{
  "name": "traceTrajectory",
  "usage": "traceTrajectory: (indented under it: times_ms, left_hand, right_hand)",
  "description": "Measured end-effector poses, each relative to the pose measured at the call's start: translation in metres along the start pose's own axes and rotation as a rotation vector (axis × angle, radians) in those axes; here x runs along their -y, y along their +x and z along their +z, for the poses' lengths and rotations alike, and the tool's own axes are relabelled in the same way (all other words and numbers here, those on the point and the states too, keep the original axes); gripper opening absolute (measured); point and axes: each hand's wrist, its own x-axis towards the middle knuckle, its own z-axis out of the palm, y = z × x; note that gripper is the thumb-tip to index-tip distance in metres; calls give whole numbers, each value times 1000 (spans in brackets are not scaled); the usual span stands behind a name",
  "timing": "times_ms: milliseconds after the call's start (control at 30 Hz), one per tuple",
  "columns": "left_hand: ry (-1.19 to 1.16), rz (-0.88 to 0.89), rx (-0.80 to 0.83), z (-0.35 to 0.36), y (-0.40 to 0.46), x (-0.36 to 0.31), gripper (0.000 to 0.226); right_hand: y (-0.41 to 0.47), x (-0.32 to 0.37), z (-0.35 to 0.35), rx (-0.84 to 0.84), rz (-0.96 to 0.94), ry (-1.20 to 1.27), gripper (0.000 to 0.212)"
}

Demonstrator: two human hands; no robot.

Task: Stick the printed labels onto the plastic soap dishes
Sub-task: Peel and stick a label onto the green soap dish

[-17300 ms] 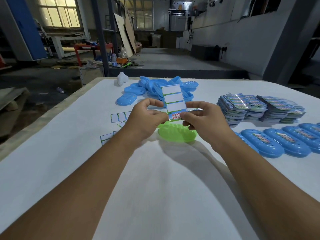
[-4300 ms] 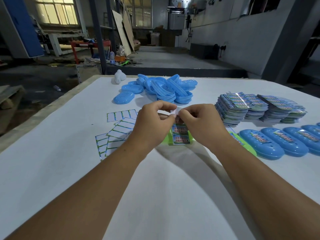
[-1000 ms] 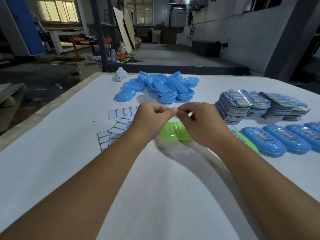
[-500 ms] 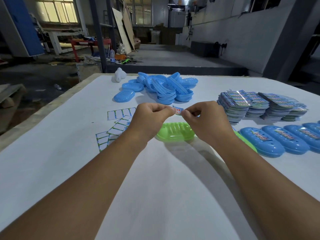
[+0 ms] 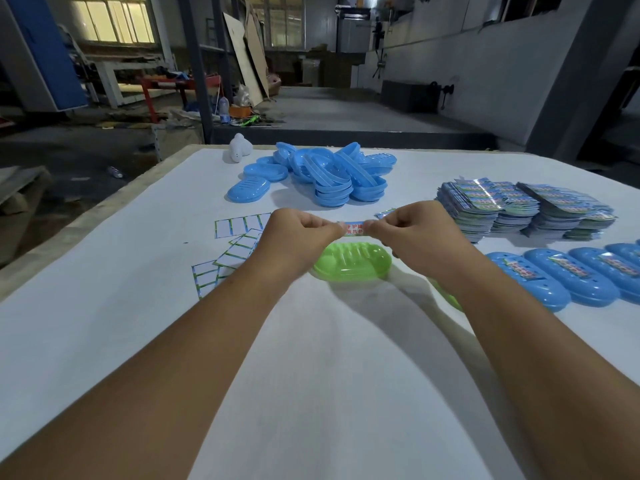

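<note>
Two bare forearms reach forward over the white table (image 5: pixel 104 323) and meet above its middle. The left hand (image 5: pixel 298 237) and the right hand (image 5: pixel 412 233) each have their fingers curled, and each pinches one end of a small printed label (image 5: pixel 350 227), which is stretched flat between them. Red characters show on the label's face. The label hangs in the air just above and a little behind a green soap dish (image 5: pixel 353 263) that lies on the table under the hands, its ridged side up.

Left of the hands, emptied backing sheets (image 5: pixel 239 237) with green borders lie scattered and overlapping. To the right, part of a second green dish (image 5: pixel 445 296) shows from behind the right forearm, and beside it a row of blue soap dishes (image 5: pixel 561 282) runs to the right edge of the view, each carrying a label on top.

Farther back on the right stand several stacks of label sheets (image 5: pixel 519 209). Behind the hands a heap of blue dishes (image 5: pixel 332 178) lies piled together, with one single blue dish (image 5: pixel 248 190) at its left edge. A small white object (image 5: pixel 239 151) stands near the far edge of the table. Beyond the table lies a dim workshop floor with lit windows at the back.
</note>
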Motion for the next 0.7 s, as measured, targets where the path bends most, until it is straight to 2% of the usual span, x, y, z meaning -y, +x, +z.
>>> traceTrajectory:
  times_ms: [100, 233, 433, 700]
  left_hand:
    - [36, -24, 35, 0, -2, 2, 16]
    - [116, -29, 49, 1, -2, 4, 24]
    - [328, 22, 6, 0, 6, 10, 21]
    - [409, 66, -11, 1, 8, 13, 17]
  right_hand:
    - [0, -4, -2, 71, 47, -61, 50]
    - [1, -7, 0, 109, 74, -108, 44]
    - [1, -7, 2, 92, 45, -176, 30]
    - [2, -8, 5, 55, -5, -292, 26]
